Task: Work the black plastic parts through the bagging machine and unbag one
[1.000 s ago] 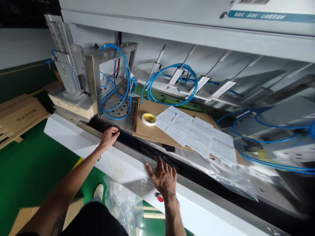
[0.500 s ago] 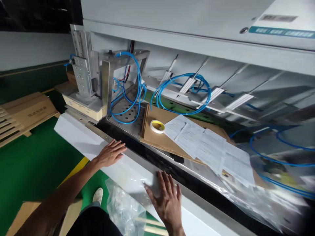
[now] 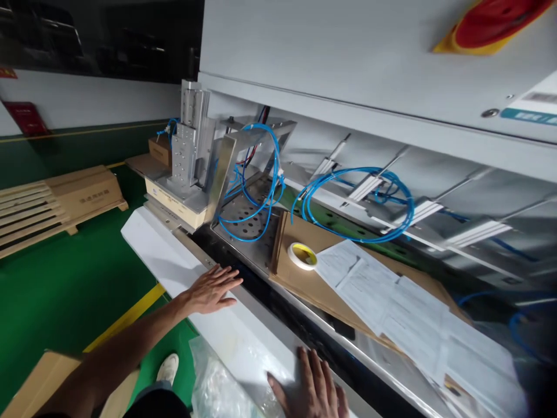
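Note:
My left hand [image 3: 213, 292] lies flat on a long white panel [image 3: 250, 342], its fingers stretched toward the panel's far edge. Further right, my right hand [image 3: 311, 386] rests on the same panel with fingers apart; its lower part is cut off by the frame. Neither hand holds anything. Beyond the panel runs a dark gap along the machine. Behind that lies a cardboard sheet [image 3: 285, 273] bearing a roll of white tape [image 3: 303, 256] and several printed papers [image 3: 369, 284]. Clear plastic film [image 3: 217, 380] hangs below the panel's near side.
Coiled blue tubing [image 3: 357, 203] and metal cylinders [image 3: 361, 188] sit behind the cardboard. A metal slide assembly [image 3: 187, 145] stands at the panel's far left end. On the green floor are a wooden pallet [image 3: 30, 215] and a cardboard box [image 3: 43, 377]. A grey cabinet [image 3: 326, 52] overhangs the back.
The camera has turned left and up, so the scene has shifted right and down in view. Both hands stay flat on the white panel.

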`<state>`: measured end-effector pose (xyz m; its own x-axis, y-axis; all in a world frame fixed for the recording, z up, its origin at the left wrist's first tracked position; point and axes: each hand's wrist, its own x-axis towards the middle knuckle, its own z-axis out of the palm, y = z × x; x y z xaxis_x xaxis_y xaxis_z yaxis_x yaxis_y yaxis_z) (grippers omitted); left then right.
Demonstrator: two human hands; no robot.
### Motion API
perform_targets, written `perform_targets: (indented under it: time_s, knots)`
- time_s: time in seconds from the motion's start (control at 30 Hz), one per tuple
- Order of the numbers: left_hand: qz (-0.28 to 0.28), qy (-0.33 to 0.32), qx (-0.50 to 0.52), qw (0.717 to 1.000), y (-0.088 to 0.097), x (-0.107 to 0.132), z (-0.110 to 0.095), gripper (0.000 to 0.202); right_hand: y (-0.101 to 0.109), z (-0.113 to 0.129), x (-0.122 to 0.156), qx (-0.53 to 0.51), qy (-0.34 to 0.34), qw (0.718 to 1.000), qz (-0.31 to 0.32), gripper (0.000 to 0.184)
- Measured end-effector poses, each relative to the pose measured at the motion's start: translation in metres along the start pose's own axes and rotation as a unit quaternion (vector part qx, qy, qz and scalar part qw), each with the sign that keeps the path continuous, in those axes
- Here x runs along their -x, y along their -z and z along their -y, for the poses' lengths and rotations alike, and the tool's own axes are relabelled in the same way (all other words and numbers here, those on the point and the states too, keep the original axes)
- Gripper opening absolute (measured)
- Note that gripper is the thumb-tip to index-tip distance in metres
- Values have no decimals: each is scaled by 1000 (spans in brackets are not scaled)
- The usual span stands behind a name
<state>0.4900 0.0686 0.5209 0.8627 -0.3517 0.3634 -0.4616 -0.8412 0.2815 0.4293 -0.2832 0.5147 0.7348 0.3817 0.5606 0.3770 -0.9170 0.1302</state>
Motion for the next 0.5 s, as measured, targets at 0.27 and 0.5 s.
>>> perform_targets:
  time_s: [0.27,0.5]
  knots:
    - [-107,83,85,987,0,26,14,53,15,2,2,-22,-13,994,110,102]
    - [-245,231,119,934,-9,83,24,52,32,-6,6,-118,-14,992,40,95]
